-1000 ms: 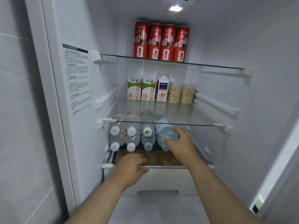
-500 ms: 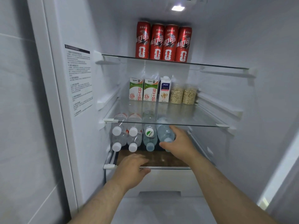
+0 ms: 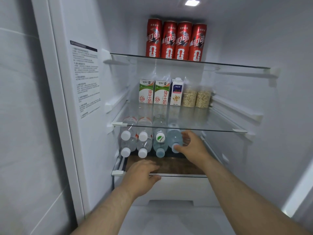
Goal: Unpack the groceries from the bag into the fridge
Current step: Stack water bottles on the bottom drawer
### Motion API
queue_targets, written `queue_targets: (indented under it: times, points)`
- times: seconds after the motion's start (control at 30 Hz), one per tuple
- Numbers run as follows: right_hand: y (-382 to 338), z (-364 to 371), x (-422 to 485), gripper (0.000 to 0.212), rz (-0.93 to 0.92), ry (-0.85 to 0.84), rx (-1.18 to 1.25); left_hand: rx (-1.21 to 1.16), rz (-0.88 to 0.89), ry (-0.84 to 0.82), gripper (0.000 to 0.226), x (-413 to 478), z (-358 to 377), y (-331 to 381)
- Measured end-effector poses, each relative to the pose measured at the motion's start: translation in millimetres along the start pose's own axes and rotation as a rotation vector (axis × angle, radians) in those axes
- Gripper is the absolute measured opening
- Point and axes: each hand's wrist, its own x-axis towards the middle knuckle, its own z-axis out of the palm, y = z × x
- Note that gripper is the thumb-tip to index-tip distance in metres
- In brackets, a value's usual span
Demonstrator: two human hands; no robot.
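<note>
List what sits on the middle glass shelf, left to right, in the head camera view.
left green milk carton → right green milk carton → white carton with a blue label → left jar of oats → right jar of oats

Top glass shelf (image 3: 237,64): four red cans (image 3: 176,41), upright, in a row.
Middle glass shelf (image 3: 211,122): three cartons (image 3: 160,92), two oat jars (image 3: 189,97).
Bottom shelf (image 3: 177,165): water bottles (image 3: 144,145) on their sides, stacked.
</note>
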Motion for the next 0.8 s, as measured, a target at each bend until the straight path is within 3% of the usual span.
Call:
queue_targets:
  times: [0.1,0.33,0.47,0.53,0.67,0.8]
  points:
    - [11.7,1.9,6.7,0.04,-0.005,0.042,-0.053,-0.005,-0.006,-0.007,0.033,0.2,1.1,-1.2]
    - [15.1,2.6,17.6,0.036,-0.002,0.029,-0.08,-0.025,-0.011,-0.002,0.03,0.0,-1.1,0.3]
    - [20.8,0.0,18.2,0.032,-0.069,0.244,-0.186,-0.015,0.003,0.013,0.027,0.2,-1.9,1.3]
    - [25.4,-3.3,14.0,0.046,-0.066,0.289,-0.263,-0.011,0.004,0.022,0.027,0.3,-1.7,0.9]
    - [31.9,-4.7,5.9,0.076,0.041,0.031,-0.276,0.0,0.005,0.034,0.028,-0.3,-1.0,1.6]
    - [36.5,-1.9,7.3,0.091,0.02,-0.017,-0.395,0.004,0.009,0.037,0.028,0.2,-0.1,1.8]
